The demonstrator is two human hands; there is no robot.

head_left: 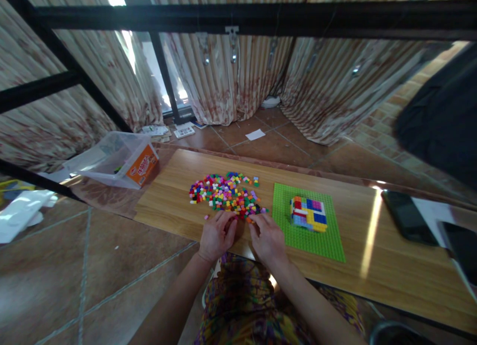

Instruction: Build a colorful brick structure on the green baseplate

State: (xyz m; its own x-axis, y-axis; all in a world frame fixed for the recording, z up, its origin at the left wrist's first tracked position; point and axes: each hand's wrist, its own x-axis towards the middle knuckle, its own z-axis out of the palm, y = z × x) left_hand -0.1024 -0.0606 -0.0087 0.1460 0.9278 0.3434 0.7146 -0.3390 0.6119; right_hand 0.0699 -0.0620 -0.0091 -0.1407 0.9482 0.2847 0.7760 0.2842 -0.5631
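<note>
A pile of small, multicoloured building bricks (223,191) is spread over the wooden table. At its near edge, my left hand (218,234) has its fingers curled together over the bricks; what they hold, if anything, is hidden. Just to the right, my right hand (269,235) has its thumb and fingertips drawn together at the bricks, and anything between them is too small to make out. Beside my right hand lies a green studded baseplate (283,230). On it sits a low block built of red, blue, white, yellow and light blue bricks (308,214).
The long wooden table (167,206) runs left to right. Beyond its left end stands a clear plastic box (112,173) with an orange label. Dark phone-like devices (408,218) lie at the right. A black metal bar (261,19) crosses above, before striped curtains.
</note>
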